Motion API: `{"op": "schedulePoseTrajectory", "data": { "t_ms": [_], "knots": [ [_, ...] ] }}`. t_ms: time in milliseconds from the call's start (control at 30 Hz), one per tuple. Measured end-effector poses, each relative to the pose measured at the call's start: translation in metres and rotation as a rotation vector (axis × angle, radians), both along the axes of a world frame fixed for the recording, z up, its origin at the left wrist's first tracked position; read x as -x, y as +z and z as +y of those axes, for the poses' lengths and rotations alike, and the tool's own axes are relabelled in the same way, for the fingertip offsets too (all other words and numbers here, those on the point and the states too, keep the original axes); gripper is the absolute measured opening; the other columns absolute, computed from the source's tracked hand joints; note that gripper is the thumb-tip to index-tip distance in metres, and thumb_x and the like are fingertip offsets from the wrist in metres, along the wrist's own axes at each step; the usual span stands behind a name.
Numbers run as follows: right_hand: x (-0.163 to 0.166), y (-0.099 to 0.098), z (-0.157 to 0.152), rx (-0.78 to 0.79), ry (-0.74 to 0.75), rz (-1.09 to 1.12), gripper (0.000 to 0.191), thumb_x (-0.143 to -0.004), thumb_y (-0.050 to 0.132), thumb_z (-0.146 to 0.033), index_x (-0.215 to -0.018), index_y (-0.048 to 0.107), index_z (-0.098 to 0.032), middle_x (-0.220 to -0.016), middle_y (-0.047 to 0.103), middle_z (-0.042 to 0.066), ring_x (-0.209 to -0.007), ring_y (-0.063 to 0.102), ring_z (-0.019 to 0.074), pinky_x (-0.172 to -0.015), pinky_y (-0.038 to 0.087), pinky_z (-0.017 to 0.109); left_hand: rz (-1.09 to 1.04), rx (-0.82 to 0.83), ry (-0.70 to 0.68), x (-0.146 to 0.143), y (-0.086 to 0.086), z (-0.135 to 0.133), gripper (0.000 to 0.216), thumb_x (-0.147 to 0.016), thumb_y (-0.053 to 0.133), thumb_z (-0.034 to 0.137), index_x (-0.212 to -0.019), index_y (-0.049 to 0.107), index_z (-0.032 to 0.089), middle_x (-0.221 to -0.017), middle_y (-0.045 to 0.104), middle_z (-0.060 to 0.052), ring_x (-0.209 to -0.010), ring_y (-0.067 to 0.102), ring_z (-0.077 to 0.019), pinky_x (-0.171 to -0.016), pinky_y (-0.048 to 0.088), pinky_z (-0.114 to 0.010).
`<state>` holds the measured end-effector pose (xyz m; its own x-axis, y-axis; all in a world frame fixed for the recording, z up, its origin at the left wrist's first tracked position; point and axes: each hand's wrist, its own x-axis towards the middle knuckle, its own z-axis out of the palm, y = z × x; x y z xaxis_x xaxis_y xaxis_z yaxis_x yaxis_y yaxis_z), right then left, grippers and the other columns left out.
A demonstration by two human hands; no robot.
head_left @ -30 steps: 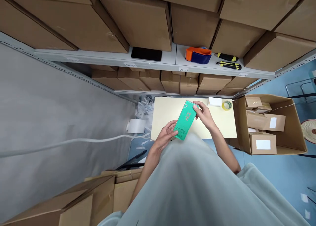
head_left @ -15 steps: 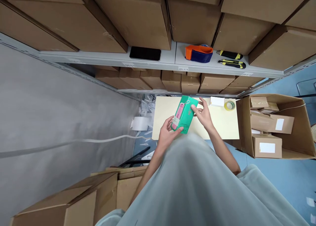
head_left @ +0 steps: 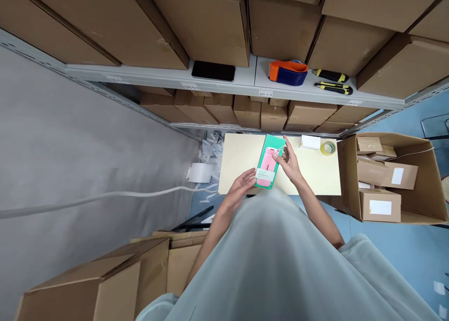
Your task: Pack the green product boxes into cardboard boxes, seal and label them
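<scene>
We turn the box (head_left: pixel 269 163) round: the lettered green side of a second ago gives way to a pink picture (head_left: pixel 268 164), and our left hand (head_left: pixel 242 186) shifts its thumb from the face to the lower left edge.

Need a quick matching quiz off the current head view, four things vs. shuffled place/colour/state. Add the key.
Things
1. green retail box
2. tape roll
3. utility knives
4. phone

Descriptions
A. all black, lying on the shelf
B. gripped by the right hand
C. black and yellow
D. on the table, beside a small white box

Pairs: 1-B, 2-D, 3-C, 4-A
</scene>
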<state>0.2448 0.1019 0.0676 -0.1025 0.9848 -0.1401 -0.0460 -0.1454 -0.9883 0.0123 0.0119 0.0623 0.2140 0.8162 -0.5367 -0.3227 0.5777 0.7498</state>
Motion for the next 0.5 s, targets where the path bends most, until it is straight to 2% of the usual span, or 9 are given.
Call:
{"op": "schedulePoseTrajectory", "data": {
  "t_ms": [67,167,267,333,500],
  "knots": [
    [-0.001,-0.003,-0.001,-0.006,0.022,-0.013,0.115,-0.091,0.087,-0.069,-0.184,0.028,-0.037,-0.149,0.067,0.009,-0.114,0.074,0.0212,-0.107,0.066,0.037,-0.054,0.046,-0.039,-0.001,-0.003,-0.005,0.085,-0.071,0.105,0.060,-0.141,0.075,0.021,-0.149,0.076,-0.020,-0.135,0.075,-0.0397,-0.111,0.062,-0.050],
    [0.000,-0.011,-0.004,0.012,0.050,-0.048,0.111,-0.093,0.082,-0.073,-0.183,0.031,-0.033,-0.153,0.068,0.012,-0.120,0.074,0.0250,-0.108,0.066,0.041,-0.024,0.074,0.011,-0.008,-0.012,-0.011,0.083,-0.063,0.109,0.054,-0.132,0.077,0.019,-0.139,0.080,-0.018,-0.129,0.078,-0.0365,-0.111,0.062,-0.049],
    [0.002,-0.020,-0.010,0.064,-0.008,-0.141,0.110,-0.092,0.079,-0.079,-0.181,0.037,-0.030,-0.157,0.067,0.017,-0.121,0.076,0.0303,-0.102,0.068,0.046,0.088,0.055,0.123,-0.017,-0.026,-0.015,0.082,-0.059,0.110,0.054,-0.125,0.077,0.019,-0.134,0.081,-0.017,-0.124,0.080,-0.0334,-0.115,0.061,-0.050],
    [0.004,-0.025,-0.015,0.088,-0.069,-0.224,0.112,-0.090,0.078,-0.082,-0.181,0.038,-0.029,-0.156,0.066,0.019,-0.120,0.078,0.0323,-0.098,0.070,0.047,0.197,0.015,0.195,-0.025,-0.033,-0.017,0.081,-0.058,0.109,0.053,-0.122,0.074,0.019,-0.129,0.081,-0.015,-0.120,0.081,-0.0322,-0.111,0.063,-0.050],
    [0.014,-0.028,-0.031,0.062,-0.112,-0.329,0.119,-0.086,0.085,-0.076,-0.183,0.031,-0.032,-0.156,0.067,0.017,-0.121,0.076,0.0332,-0.098,0.070,0.049,0.446,-0.125,0.281,-0.048,-0.036,-0.022,0.082,-0.059,0.109,0.043,-0.124,0.064,0.022,-0.130,0.076,-0.013,-0.123,0.077,-0.0302,-0.101,0.069,-0.047]
  ]
}}
